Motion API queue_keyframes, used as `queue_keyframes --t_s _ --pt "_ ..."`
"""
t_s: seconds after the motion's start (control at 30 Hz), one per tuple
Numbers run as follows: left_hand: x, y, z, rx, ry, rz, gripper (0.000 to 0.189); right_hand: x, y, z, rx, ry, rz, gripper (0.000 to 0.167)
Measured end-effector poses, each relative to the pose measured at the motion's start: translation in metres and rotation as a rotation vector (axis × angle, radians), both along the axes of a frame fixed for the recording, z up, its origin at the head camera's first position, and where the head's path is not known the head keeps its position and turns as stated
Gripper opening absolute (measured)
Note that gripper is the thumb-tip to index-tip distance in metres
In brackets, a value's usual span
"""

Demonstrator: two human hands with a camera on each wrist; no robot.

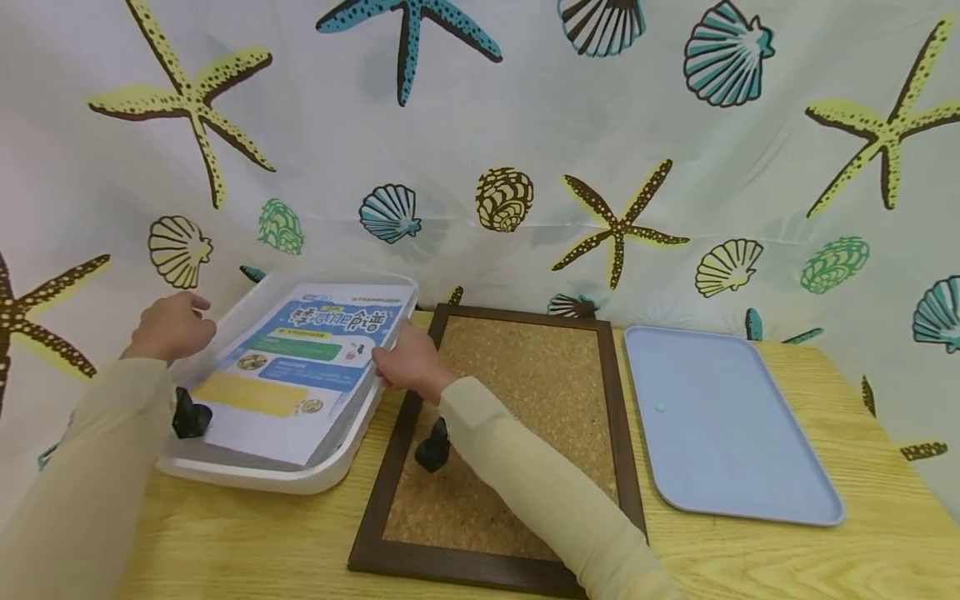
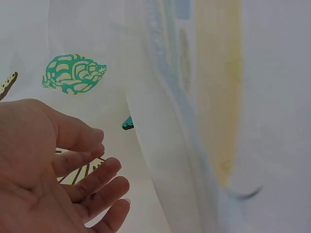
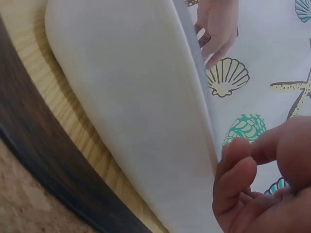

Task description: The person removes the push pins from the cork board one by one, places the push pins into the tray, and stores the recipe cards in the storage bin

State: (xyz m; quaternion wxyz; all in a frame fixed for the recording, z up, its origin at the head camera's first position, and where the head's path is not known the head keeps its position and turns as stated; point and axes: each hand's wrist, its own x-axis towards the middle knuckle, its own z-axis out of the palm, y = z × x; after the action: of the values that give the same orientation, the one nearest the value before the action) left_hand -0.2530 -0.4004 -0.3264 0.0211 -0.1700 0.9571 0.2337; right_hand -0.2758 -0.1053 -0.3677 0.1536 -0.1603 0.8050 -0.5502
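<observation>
A white plastic bin stands at the left of the table. Inside lies a printed sheet with blue, green and yellow blocks and a large title; another sheet edge shows beneath it. My left hand hovers over the bin's left side. In the left wrist view its fingers are loosely bent, with nothing between them, apart from the sheet. My right hand is at the bin's right rim, beside the sheet's right edge. Its fingers are curled near the rim; whether they pinch the sheet is hidden.
A cork board with a dark brown frame lies right of the bin, under my right forearm. Farther right is a pale blue tray. A white curtain with starfish and shells hangs behind the wooden table. Black cameras sit on both wrists.
</observation>
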Motion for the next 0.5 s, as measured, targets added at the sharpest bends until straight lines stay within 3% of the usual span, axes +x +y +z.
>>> queue_keyframes --t_s 0.27,0.5 --pt "0.01 0.002 0.0 0.02 0.038 -0.051 0.055 -0.001 0.004 -0.003 0.023 0.067 0.07 0.046" --pt "0.01 0.007 -0.006 0.042 -0.023 -0.113 0.063 0.0 0.015 -0.003 0.093 0.07 0.063 0.059"
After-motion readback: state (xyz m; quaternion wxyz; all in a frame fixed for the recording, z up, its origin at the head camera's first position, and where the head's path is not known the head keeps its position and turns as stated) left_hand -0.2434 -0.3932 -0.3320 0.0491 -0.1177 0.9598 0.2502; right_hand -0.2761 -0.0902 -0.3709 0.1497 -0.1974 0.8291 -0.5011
